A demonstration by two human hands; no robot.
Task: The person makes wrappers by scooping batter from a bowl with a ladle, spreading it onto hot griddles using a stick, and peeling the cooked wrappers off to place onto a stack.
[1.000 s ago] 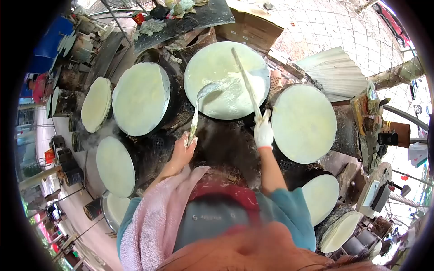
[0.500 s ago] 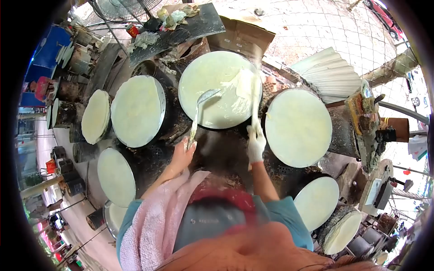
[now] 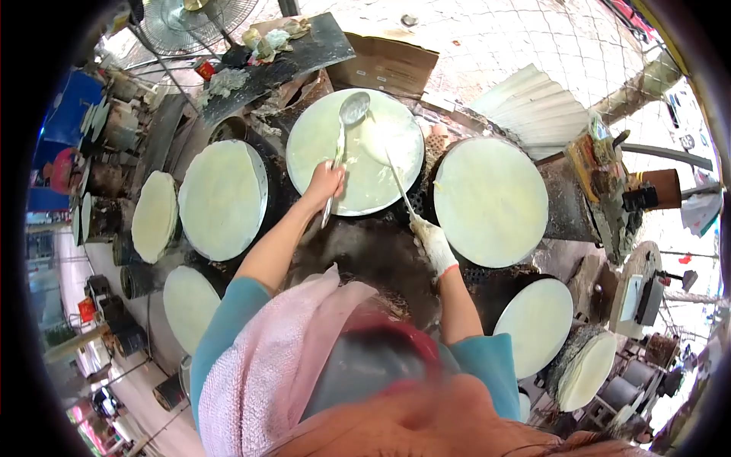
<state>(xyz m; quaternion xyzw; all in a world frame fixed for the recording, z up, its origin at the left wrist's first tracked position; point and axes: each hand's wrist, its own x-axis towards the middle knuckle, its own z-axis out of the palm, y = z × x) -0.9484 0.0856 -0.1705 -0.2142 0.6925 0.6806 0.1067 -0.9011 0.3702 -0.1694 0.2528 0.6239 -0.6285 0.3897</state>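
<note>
My bare left hand [image 3: 326,183] is wrapped round the handle of a metal ladle [image 3: 355,109], whose bowl sits over the far part of the central round griddle [image 3: 308,164]. A pale batter layer covers that griddle, with a thicker creamy patch [image 3: 375,141] right of the ladle. My right hand [image 3: 432,244], in a white glove smeared with batter, grips a thin-handled spreading tool [image 3: 400,183]. Its far end reaches into the thicker patch; the shape of that end is hard to make out.
Round griddles with pale sheets stand right [image 3: 491,202] and left [image 3: 223,199], with more [image 3: 534,327] nearer my body. Beyond the central one lie a cardboard box [image 3: 384,65] and a dark board [image 3: 285,65] with scraps. A fan [image 3: 198,23] stands far left.
The ladle has moved away from me and now points outward. My right hand has come nearer my body, its tool now slanting left. The thick batter patch has shifted left and shrunk.
</note>
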